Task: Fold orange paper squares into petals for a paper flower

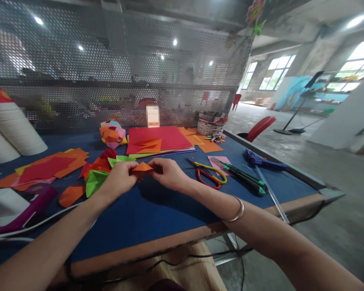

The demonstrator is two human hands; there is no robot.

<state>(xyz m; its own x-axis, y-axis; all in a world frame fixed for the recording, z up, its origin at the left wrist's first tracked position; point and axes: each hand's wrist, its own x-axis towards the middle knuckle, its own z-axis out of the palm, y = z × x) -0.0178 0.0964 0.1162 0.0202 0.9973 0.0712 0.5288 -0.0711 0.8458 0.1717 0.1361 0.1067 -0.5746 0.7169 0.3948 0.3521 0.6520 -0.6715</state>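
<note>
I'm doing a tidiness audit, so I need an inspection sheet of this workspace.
Surface: blue tabletop with a worn front edge.
Work in hand: folded orange paper; folded green paper lies beside the left forearm.
Clutter: scissors, blades apart; green-and-black utility knife; blue glue gun; red paper sheets; stacked white cups.
Hands: left hand and right hand pinch opposite ends of the folded orange paper.
Cables: white cable across the table's left side; black cable below the front edge.
Surroundings: perforated screen behind; red chair right of the table; other people: nothing seen clearly.
</note>
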